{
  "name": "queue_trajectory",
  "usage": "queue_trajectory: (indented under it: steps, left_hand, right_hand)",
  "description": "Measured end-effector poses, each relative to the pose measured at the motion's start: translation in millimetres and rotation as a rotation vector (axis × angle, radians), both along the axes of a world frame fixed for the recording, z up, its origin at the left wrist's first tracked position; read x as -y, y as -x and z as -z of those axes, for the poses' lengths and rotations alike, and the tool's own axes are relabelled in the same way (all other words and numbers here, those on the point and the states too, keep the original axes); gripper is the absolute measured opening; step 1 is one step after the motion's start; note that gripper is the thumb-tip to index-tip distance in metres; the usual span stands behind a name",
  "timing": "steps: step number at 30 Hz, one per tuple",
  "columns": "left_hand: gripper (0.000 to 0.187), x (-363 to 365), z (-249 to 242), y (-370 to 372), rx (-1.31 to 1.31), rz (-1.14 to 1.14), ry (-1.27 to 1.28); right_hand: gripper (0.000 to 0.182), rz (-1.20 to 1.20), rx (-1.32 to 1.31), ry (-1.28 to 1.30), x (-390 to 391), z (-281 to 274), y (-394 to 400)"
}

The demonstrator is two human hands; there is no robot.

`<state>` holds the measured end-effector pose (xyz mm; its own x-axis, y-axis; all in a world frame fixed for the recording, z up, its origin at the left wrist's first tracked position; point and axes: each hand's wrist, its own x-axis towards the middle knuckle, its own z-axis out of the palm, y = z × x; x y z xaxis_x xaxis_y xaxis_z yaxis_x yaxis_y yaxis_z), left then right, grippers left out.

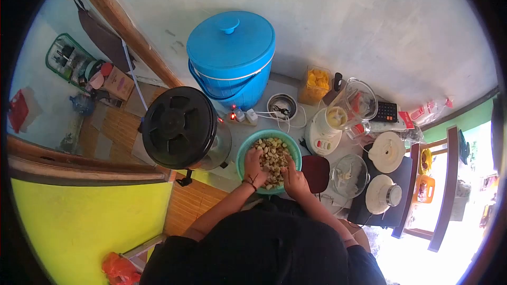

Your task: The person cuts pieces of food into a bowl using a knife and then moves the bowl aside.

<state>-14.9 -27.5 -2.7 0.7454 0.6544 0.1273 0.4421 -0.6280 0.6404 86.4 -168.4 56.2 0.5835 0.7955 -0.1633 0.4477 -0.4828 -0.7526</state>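
Note:
A mint-green plastic basin, with a perforated-looking rim, stands close in front of me. It holds many small chopped pieces, pale with brownish parts, whose kind I cannot make out. At the left side of the basin, my left hand is curled into the pieces, a dark band round its wrist. My right hand reaches in over the right side, fingers bent among the pieces. Both hands' fingertips are partly buried.
Left stands a black-lidded clear container; behind is a blue lidded bucket. A power strip, metal bowl and yellow-filled tub line the wall. Right are a blender, a clear chopper bowl and a dark red board.

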Motion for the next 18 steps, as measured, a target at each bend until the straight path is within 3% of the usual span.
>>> queue_trajectory:
  steps: [3,6,9,12,15,18]
  left_hand:
    - [0.052,-21.4,28.2,-13.8,-0.111,-0.027,0.132]
    - [0.044,-33.1,21.0,-22.9,-0.344,-0.074,0.288]
    - [0.035,-41.0,35.1,-25.7,-0.533,0.034,0.247]
    - [0.026,-32.6,29.5,-16.4,-0.288,-0.016,0.338]
    - [0.022,-27.0,25.8,-5.6,0.016,0.126,0.181]
    - [0.024,-13.8,8.1,1.4,0.214,0.213,0.371]
  right_hand:
    - [0.049,-0.016,-0.024,0.053,-0.6,0.4,0.5]
    - [0.048,-0.033,-0.021,0.098,-1.3,-1.1,-0.3]
    - [0.046,-0.015,-0.054,0.06,0.2,-0.7,-1.8]
    - [0.043,-0.004,-0.033,-0.013,1.3,2.9,-2.1]
    - [0.042,-0.035,-0.074,-0.071,1.5,-0.6,-4.5]
    - [0.041,-0.032,-0.12,-0.084,1.7,1.8,-6.9]
